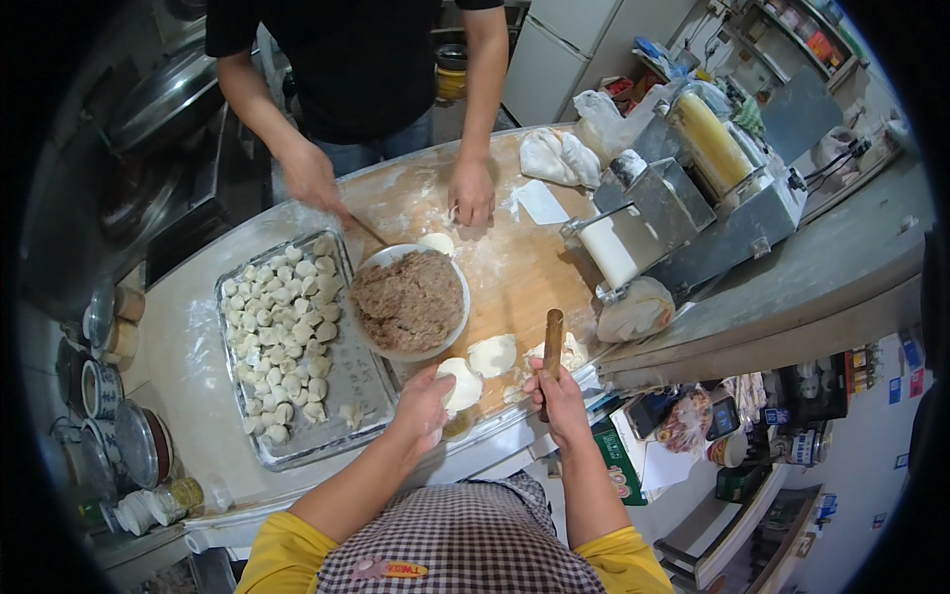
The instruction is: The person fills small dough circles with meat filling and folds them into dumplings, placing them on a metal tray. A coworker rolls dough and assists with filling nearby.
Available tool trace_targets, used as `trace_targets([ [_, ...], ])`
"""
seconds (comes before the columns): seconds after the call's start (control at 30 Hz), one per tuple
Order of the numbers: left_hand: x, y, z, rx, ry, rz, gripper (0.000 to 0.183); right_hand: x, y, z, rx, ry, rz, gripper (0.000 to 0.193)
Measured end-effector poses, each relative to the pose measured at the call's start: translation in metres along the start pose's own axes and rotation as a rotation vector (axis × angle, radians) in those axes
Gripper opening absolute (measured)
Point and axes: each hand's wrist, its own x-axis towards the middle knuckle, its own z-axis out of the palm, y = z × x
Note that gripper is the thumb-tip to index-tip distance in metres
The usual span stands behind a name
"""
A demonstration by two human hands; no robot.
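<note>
My left hand (424, 408) pinches the edge of a round, pale dough wrapper (459, 385) near the table's front edge. In my right hand (562, 396) is a short wooden rolling pin (553, 342), gripped near its lower part and pointing away from me. Between the hands, a pile of dough wrappers (493, 354) lies on the board. More floury dough (572, 350) sits behind the rolling pin, partly hidden by it. A white bowl (463, 319) heaped with minced meat filling (408, 297) stands just beyond my left hand.
A metal tray (381, 393) left of the bowl holds many folded dumplings (287, 332). Across the table, a person's hand (312, 176) holds a stick in the bowl; their other hand (472, 194) rests on the board. A dough-rolling machine (683, 198) and white scraper (541, 202) are at right.
</note>
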Motion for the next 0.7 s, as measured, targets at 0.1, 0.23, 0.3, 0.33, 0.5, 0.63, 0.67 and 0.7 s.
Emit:
trace_targets([
  [0.1, 0.003, -0.004, -0.001, -0.093, 0.034, 0.008, 0.03, -0.016, -0.007, 0.006, -0.1, -0.032, -0.053, 0.027],
  [0.23, 0.004, -0.013, -0.002, -0.114, -0.054, -0.067, 0.03, -0.028, -0.006, 0.046, -0.718, 0.156, -0.577, 0.03],
  [0.3, -0.015, 0.002, 0.011, 0.108, -0.07, -0.198, 0.031, -0.015, -0.003, 0.054, -0.775, 0.149, -0.628, 0.031],
  [0.33, -0.018, -0.001, 0.013, -0.036, -0.154, -0.163, 0.031, -0.011, 0.0, 0.057, -0.801, 0.147, -0.649, 0.032],
  [0.5, -0.022, 0.001, -0.036, -0.053, -0.038, -0.03, 0.032, -0.021, -0.016, 0.064, -0.857, -0.085, -0.556, 0.038],
  [0.63, -0.028, 0.009, -0.059, 0.046, 0.36, 0.0, 0.032, -0.02, -0.043, 0.085, -0.958, -0.224, -0.579, 0.047],
  [0.67, -0.028, 0.012, -0.061, 0.062, 0.37, 0.015, 0.032, -0.016, -0.05, 0.094, -0.963, -0.253, -0.592, 0.049],
  [0.7, -0.027, 0.015, -0.064, 0.078, 0.381, 0.03, 0.031, -0.013, -0.055, 0.101, -0.968, -0.281, -0.604, 0.05],
])
